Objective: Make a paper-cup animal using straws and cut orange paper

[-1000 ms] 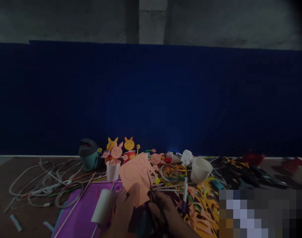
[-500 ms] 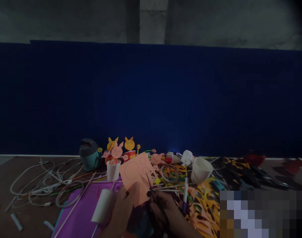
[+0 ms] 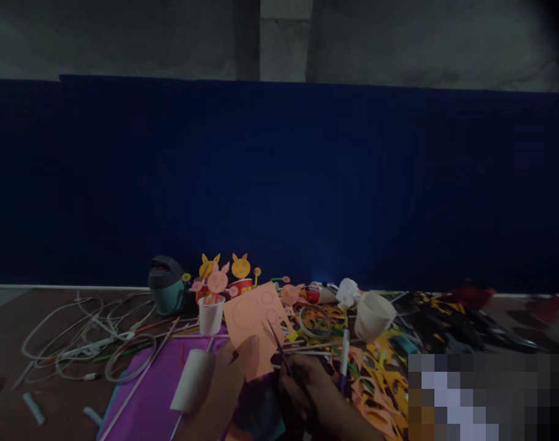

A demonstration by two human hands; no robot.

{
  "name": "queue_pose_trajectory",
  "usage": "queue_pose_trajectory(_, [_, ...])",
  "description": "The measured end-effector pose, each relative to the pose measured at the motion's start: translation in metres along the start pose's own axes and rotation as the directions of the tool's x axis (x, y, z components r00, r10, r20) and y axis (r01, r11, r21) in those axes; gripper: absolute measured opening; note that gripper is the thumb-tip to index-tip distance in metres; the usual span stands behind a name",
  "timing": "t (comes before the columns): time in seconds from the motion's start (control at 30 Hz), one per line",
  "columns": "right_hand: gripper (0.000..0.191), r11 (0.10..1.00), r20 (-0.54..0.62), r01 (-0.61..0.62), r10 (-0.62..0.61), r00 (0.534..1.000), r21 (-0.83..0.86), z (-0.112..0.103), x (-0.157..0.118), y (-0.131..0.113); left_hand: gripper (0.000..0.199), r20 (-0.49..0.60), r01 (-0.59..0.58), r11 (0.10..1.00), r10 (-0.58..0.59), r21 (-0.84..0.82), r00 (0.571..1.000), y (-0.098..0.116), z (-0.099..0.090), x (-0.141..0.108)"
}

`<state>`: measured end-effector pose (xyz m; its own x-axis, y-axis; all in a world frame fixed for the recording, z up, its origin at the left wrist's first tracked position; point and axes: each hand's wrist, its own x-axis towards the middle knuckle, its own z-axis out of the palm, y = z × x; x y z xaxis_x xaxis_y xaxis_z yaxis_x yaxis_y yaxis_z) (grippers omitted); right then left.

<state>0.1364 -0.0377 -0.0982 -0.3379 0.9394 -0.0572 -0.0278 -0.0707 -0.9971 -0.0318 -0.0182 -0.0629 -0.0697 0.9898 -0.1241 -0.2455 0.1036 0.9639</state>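
Observation:
My left hand (image 3: 231, 373) pinches a sheet of orange paper (image 3: 249, 331) that has one large and two small circles drawn on it. In my right hand (image 3: 304, 383) is a pair of dark scissors (image 3: 280, 350), its blades lying by the paper's right side, near the lower small circle. A white paper cup (image 3: 193, 380) lies on its side left of my left hand, with a thin stick along it. Behind the paper stands another white cup (image 3: 210, 315) bearing a pink paper animal head (image 3: 217, 279).
Yellow animal heads (image 3: 241, 267) rise from red cups at the back. A teal-and-grey container (image 3: 167, 286) and tangled white cables (image 3: 77, 334) lie left. Right are a tape roll (image 3: 315, 321), a marker (image 3: 344, 355), a cream cup (image 3: 375, 315), crumpled tissue (image 3: 348, 293) and yellow paper scraps (image 3: 384, 373).
The whole view has shifted slightly. The paper has turned a little in my left hand's grip, and the scissors stay near the same small circle.

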Motion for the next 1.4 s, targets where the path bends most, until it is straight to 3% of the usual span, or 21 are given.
queue_pose_trajectory(0.1, [0.034, 1.000, 0.012, 0.003, -0.003, 1.000, 0.006, -0.001, -0.001, -0.005, 0.042, 0.054, -0.030, 0.999, 0.031, -0.011, 0.998, 0.002, 0.000, 0.001])
queue_pose_trajectory(0.47, [0.029, 0.999, 0.005, -0.037, 0.037, 0.999, -0.012, -0.001, -0.001, -0.006, 0.035, 0.010, -0.036, 0.997, 0.035, 0.069, 0.999, 0.020, 0.004, -0.007])
queue_pose_trajectory(0.67, [0.031, 0.998, -0.013, -0.044, 0.044, 0.999, -0.044, -0.002, 0.000, 0.000, 0.038, 0.016, -0.028, 0.997, 0.027, 0.069, 1.000, 0.016, 0.000, -0.003])
queue_pose_trajectory(0.93, [0.034, 0.997, 0.007, -0.074, 0.074, 0.997, -0.007, 0.000, -0.003, -0.005, 0.037, -0.053, -0.013, 0.998, 0.017, 0.069, 0.998, 0.005, -0.004, 0.000])
queue_pose_trajectory(1.07, [0.032, 0.994, 0.015, -0.093, 0.094, 0.995, -0.059, -0.002, -0.003, -0.002, 0.036, 0.037, -0.056, 0.995, 0.053, 0.086, 0.998, 0.006, -0.005, 0.000])
queue_pose_trajectory(1.2, [0.032, 0.995, 0.020, -0.098, 0.098, 0.995, -0.021, -0.001, -0.003, -0.005, 0.038, 0.099, -0.016, 0.999, 0.012, 0.042, 0.995, 0.014, -0.003, -0.002])
queue_pose_trajectory(1.4, [0.027, 0.997, 0.020, -0.071, 0.072, 0.997, -0.029, 0.000, -0.002, -0.006, 0.040, 0.010, -0.004, 0.996, 0.003, 0.090, 1.000, 0.027, 0.001, -0.005])
